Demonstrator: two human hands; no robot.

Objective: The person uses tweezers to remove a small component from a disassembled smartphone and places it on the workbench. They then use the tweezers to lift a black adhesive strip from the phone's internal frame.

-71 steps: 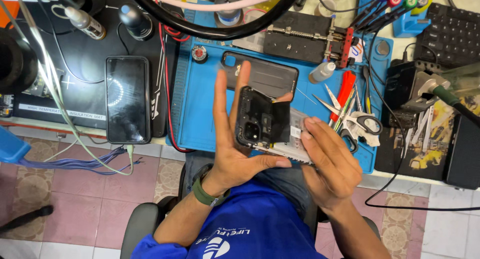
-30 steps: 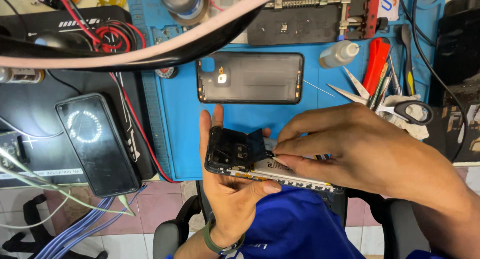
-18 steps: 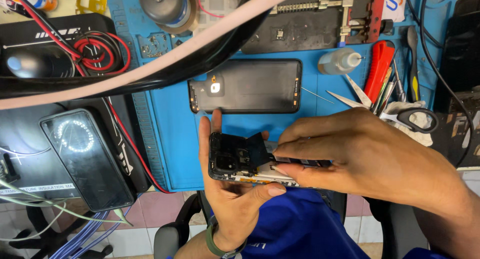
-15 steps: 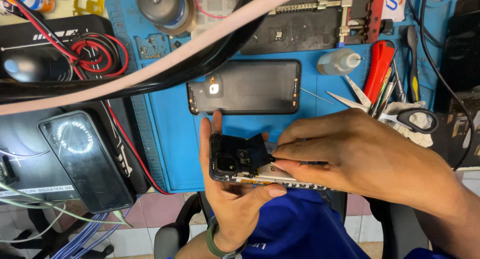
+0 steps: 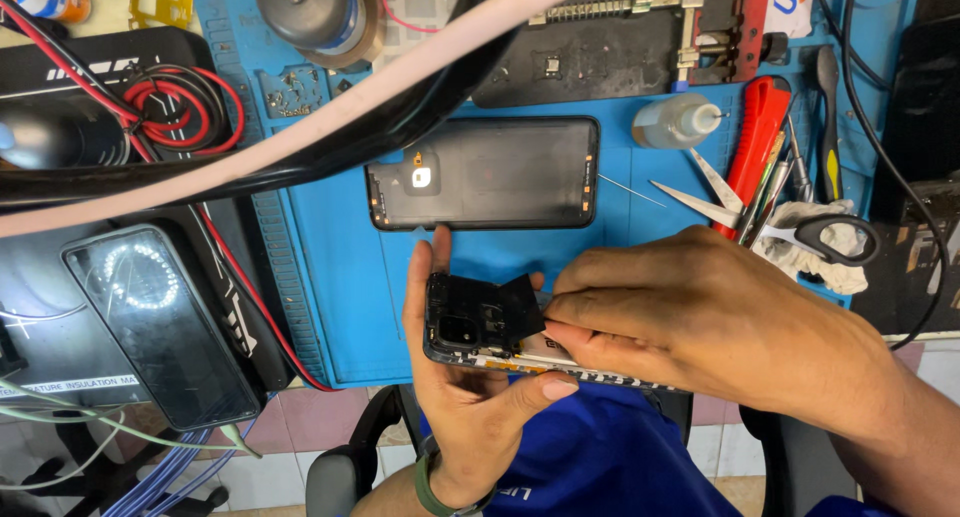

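Phone [image 5: 470,327] gripped by left hand [image 5: 470,407], right hand [image 5: 700,317] overlapping

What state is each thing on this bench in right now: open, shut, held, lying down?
Opened phone: back off, held above the mat.
Left hand: cradling the opened phone.
Right hand: pinching its black inner cover.
Back cover: off, flat on the blue mat.
Scissors: open.
Dark phone: lying flat, screen dark.

Bright, even light falls on my worktop [image 5: 330,277]; a ring light glares in the black phone screen [image 5: 160,322]; the near cable [image 5: 300,87] is blurred; shadows soft.
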